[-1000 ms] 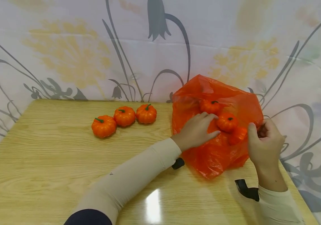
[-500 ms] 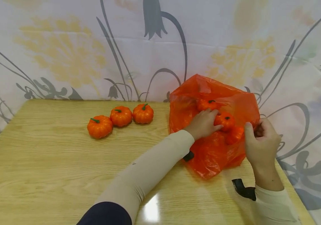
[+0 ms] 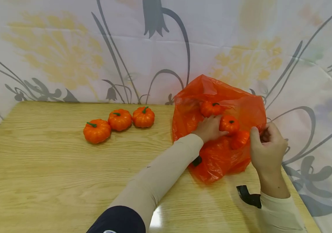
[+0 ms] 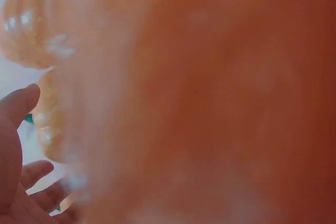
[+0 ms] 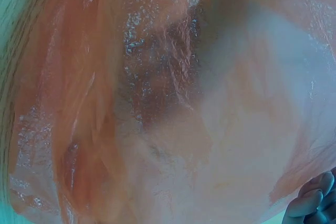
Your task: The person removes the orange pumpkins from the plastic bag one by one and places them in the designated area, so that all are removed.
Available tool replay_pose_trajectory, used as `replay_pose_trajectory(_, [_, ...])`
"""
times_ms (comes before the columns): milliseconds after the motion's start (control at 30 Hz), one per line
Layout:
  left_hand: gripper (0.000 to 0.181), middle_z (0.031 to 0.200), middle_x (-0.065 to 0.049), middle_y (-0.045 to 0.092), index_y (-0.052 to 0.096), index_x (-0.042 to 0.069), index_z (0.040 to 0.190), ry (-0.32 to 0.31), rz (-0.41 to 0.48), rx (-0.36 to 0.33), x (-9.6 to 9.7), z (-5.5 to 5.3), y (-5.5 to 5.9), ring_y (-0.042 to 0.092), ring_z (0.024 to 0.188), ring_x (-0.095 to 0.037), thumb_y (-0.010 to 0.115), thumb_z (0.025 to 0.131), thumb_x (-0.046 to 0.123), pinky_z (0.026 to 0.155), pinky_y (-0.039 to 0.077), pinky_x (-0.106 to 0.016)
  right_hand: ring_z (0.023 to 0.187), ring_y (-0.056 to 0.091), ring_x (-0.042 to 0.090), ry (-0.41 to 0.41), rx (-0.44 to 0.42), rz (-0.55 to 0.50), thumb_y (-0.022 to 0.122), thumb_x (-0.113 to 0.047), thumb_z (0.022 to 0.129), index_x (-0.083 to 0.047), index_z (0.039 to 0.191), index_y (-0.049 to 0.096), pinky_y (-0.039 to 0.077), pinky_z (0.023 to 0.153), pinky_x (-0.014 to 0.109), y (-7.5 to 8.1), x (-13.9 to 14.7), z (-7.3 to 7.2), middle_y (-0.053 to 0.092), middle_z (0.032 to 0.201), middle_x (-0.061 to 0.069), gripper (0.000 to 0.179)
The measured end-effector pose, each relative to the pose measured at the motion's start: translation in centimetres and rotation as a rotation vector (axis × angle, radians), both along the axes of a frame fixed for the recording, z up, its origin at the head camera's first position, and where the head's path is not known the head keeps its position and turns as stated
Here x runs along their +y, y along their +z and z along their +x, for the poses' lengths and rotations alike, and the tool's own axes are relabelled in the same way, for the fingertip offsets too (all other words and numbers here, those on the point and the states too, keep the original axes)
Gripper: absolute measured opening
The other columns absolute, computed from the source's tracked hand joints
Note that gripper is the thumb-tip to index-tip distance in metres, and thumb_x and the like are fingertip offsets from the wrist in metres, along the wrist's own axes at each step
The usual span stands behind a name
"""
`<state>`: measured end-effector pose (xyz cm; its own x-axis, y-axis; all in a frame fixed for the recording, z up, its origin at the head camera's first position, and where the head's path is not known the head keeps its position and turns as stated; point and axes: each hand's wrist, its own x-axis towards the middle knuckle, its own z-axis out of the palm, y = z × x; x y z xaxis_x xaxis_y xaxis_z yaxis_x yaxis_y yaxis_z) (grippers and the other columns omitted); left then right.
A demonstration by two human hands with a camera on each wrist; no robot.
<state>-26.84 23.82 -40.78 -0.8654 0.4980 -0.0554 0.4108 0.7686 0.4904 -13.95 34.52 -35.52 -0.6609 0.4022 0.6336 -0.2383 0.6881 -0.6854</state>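
Observation:
A translucent orange plastic bag (image 3: 212, 165) lies with its mouth spread, holding small orange pumpkins: one at the back (image 3: 210, 109), one in the middle (image 3: 229, 125) and one lower right (image 3: 240, 139). My left hand (image 3: 208, 128) is inside the bag, thumb beside the middle pumpkin. In the left wrist view, that hand's fingers (image 4: 39, 171) are spread near a pumpkin (image 4: 48, 127), and the bag's film blurs most of the picture. My right hand (image 3: 267, 147) pinches the bag's right rim. Its fingertips (image 5: 310, 200) show at the right wrist view's lower corner.
Three pumpkins with green stems stand in a row on the wooden table (image 3: 52, 174): left (image 3: 97, 131), middle (image 3: 120, 120) and right (image 3: 144, 117). A flower-printed cloth (image 3: 67, 48) hangs along the back and right side. A black strap (image 3: 248, 197) is by my right wrist.
My left hand has moved deeper into the bag, lowering between the pumpkins. My right hand keeps its pinch on the rim. The head view has shifted slightly, and the table pumpkins stay put.

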Motion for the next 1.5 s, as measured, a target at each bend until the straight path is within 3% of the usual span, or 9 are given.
replay_pose_trajectory(200, [0.079, 0.144, 0.008, 0.055, 0.036, 0.032, 0.15, 0.049, -0.055, -0.013, 0.5, 0.1, -0.1, 0.054, 0.13, -0.021, 0.066, 0.085, 0.065, 0.107, 0.043, -0.048, 0.051, 0.04, -0.006, 0.007, -0.007, 0.006, 0.059, -0.004, 0.089, 0.009, 0.082, 0.059, 0.035, 0.051, 0.007, 0.0, -0.3, 0.0, 0.046, 0.061, -0.025, 0.015])
replay_pose_trajectory(400, [0.083, 0.143, 0.008, 0.056, 0.033, 0.032, 0.152, 0.077, -0.095, 0.038, 0.7, 0.3, -0.5, 0.052, 0.13, -0.018, 0.066, 0.084, 0.067, 0.106, 0.043, -0.048, 0.052, 0.041, -0.005, 0.016, -0.018, 0.004, 0.06, -0.004, 0.089, 0.007, 0.081, 0.059, 0.036, 0.052, 0.007, -0.3, -0.5, 0.0, 0.046, 0.062, -0.024, 0.013])
replay_pose_trajectory(700, [0.069, 0.135, 0.006, 0.06, 0.043, 0.026, 0.14, 0.106, -0.136, 0.125, 0.6, 0.5, -1.2, 0.055, 0.124, -0.016, 0.064, 0.087, 0.065, 0.102, 0.045, -0.044, 0.051, 0.041, -0.004, 0.038, -0.019, -0.009, 0.06, -0.003, 0.089, 0.005, 0.081, 0.059, 0.036, 0.051, 0.008, -0.6, -0.9, -0.1, 0.047, 0.062, -0.023, 0.012])
replay_pose_trajectory(933, [0.064, 0.12, 0.006, 0.064, 0.05, 0.02, 0.128, 0.103, -0.125, 0.182, 0.5, 0.5, -1.2, 0.066, 0.108, -0.015, 0.067, 0.084, 0.064, 0.095, 0.054, -0.038, 0.052, 0.04, -0.005, 0.036, -0.003, 0.01, 0.059, -0.004, 0.089, 0.008, 0.082, 0.059, 0.035, 0.051, 0.008, -0.6, -0.9, -0.2, 0.046, 0.062, -0.023, 0.014])
replay_pose_trajectory(1100, [0.059, 0.112, 0.004, 0.064, 0.052, 0.017, 0.12, 0.103, -0.07, 0.224, 0.3, 0.6, -0.6, 0.07, 0.096, -0.015, 0.071, 0.084, 0.06, 0.087, 0.058, -0.031, 0.052, 0.04, -0.006, 0.038, 0.01, 0.029, 0.059, -0.004, 0.089, 0.009, 0.083, 0.06, 0.035, 0.052, 0.006, -0.5, -0.8, -0.3, 0.047, 0.064, -0.025, 0.015])
replay_pose_trajectory(1300, [0.063, 0.113, 0.004, 0.063, 0.05, 0.015, 0.124, 0.079, -0.021, 0.254, -0.3, 0.9, 1.1, 0.069, 0.098, -0.013, 0.072, 0.083, 0.058, 0.089, 0.057, -0.027, 0.053, 0.041, -0.008, 0.023, -0.002, 0.039, 0.059, -0.005, 0.089, 0.009, 0.084, 0.06, 0.035, 0.053, 0.006, -0.5, -0.4, -0.2, 0.046, 0.064, -0.027, 0.015])
replay_pose_trajectory(1500, [0.07, 0.118, 0.003, 0.064, 0.046, 0.013, 0.133, 0.058, 0.075, 0.213, -1.5, 1.3, 2.1, 0.067, 0.1, -0.013, 0.076, 0.083, 0.053, 0.092, 0.055, -0.026, 0.054, 0.041, -0.009, 0.013, -0.01, 0.058, 0.059, -0.005, 0.09, 0.009, 0.083, 0.06, 0.036, 0.055, 0.005, -0.6, 0.0, -0.2, 0.046, 0.065, -0.029, 0.015])
